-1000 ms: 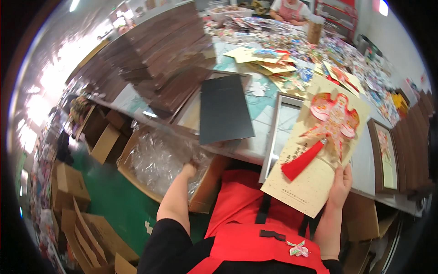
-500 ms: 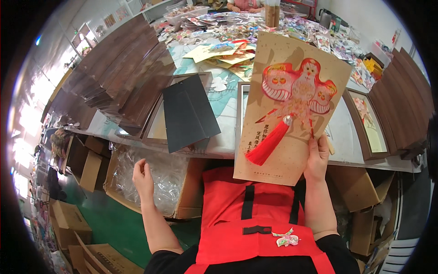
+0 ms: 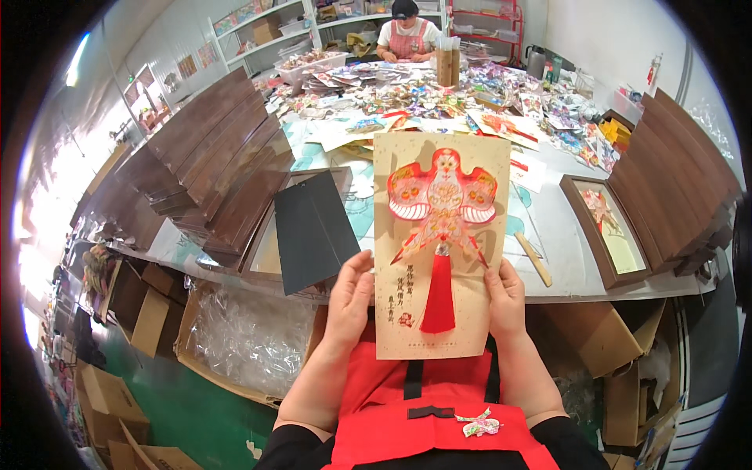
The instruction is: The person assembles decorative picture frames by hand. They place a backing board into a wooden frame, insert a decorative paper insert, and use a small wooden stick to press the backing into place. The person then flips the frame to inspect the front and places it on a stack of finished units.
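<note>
Upright before my apron, a tan speckled card (image 3: 392, 329) bears a red and pink bird-shaped kite decoration (image 3: 445, 196). A red tassel (image 3: 439, 298) hangs straight down its front, beside dark written characters. My right hand (image 3: 507, 301) grips the card's right edge. At the opposite edge, my left hand (image 3: 348, 301) has its fingers bent, thumb and fingertips against the card. A black backing board (image 3: 315, 233) leans on a brown frame (image 3: 265, 252) left of the card. To the right lies a brown frame (image 3: 576, 205) with a similar red decoration inside.
Brown frames stand stacked at left (image 3: 207, 157) and right (image 3: 674, 180). A flat wooden stick (image 3: 534, 260) lies near the table edge. Colourful paper pieces (image 3: 360, 98) cover the far table, where another person (image 3: 407, 39) sits. Below left is a carton of clear plastic (image 3: 243, 329).
My left hand has come up from beside the table to the card's left edge. The card has moved left and lower and turned upright, its tassel now hanging straight.
</note>
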A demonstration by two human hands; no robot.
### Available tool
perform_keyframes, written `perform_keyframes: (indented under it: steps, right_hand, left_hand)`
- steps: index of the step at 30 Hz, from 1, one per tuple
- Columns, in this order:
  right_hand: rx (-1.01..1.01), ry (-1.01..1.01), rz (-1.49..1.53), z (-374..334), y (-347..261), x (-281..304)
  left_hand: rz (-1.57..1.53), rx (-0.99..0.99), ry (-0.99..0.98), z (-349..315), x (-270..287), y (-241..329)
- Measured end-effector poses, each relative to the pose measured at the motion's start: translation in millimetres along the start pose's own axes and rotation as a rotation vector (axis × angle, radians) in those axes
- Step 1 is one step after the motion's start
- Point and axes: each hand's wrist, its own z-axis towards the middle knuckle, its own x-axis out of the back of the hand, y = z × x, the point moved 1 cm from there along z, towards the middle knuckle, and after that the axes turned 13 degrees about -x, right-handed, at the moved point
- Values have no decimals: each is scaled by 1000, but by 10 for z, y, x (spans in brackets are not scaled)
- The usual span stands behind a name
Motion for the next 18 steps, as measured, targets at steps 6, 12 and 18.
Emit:
perform_keyframes:
  steps: [6,12,18]
  right_hand:
    - [-43,-42,-18,-29,77,69]
    - [-258,-63,599,-196,-334,35]
    - [-220,-95,515,-162,-744,233]
  left_hand:
    - [-152,18,27,-20,-265,17]
    - [-304,114,-102,70,-529,-35]
    - [-631,515,-521,84,-1287,-553]
